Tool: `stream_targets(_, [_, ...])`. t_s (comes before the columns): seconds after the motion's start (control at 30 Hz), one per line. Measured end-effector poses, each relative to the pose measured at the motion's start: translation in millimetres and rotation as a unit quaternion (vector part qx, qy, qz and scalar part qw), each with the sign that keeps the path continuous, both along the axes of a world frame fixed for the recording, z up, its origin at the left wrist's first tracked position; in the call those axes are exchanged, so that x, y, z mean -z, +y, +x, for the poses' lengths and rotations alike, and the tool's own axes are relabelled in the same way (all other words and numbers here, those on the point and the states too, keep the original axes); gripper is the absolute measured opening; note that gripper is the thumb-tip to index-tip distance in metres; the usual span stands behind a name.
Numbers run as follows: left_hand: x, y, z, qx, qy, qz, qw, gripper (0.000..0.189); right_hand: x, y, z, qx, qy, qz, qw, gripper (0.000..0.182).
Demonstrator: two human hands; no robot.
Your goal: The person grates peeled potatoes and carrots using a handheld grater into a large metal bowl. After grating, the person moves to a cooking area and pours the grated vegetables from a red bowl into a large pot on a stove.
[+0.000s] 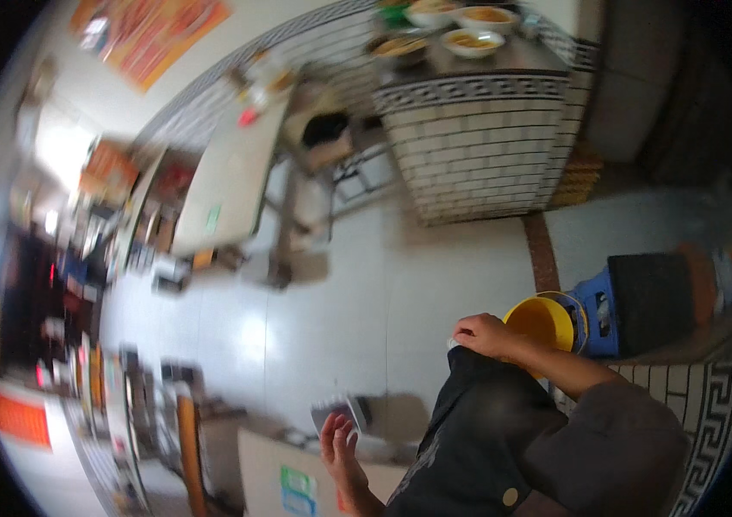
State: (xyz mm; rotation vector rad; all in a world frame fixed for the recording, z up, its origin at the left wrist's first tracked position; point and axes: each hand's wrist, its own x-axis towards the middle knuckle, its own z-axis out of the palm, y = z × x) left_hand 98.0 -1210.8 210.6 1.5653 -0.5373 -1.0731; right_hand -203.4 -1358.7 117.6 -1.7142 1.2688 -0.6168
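My left hand [343,455] is raised at the lower middle, fingers apart and slightly bent, with nothing in it. Below it lies a pale tabletop [256,465]. My right hand [488,336] is in front of my body, at the upper end of my dark apron-like garment [488,400]. Its fingers curl there, and a small white thing [452,342] shows at the fingertips. Whether they grip it or the cloth is hidden. Just beyond my right wrist stands a yellow bucket [537,320], partly covered by my forearm.
A blue plastic crate [598,310] with a dark top adjoins the bucket. Bowls of food [472,42] stand on a tiled counter [482,148]. A long table [230,174] with stools is at the upper left. A low stool [340,413] stands near my left hand.
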Motion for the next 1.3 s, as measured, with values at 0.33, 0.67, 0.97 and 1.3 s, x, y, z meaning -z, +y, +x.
stream_targets(0.33, [30,-341,-130,0.331,-0.05,0.02,0.942,0.043,28,-132,-185,0.318,0.005,-0.023,0.948,0.019])
stream_targets(0.67, [148,-611,-149,0.481,0.035,0.104,0.87,0.051,-5,-222,-253,0.477,0.035,0.023,0.878,0.026])
stream_targets(0.97, [70,-677,-504,0.824,-0.007,-0.051,0.565,0.056,46,-165,-325,0.691,0.106,-0.078,0.71,0.031])
stream_targets(1.3, [134,-634,-791,0.897,-0.107,-0.055,0.425,0.043,-20,-113,-522,0.762,0.061,0.037,0.644,0.034])
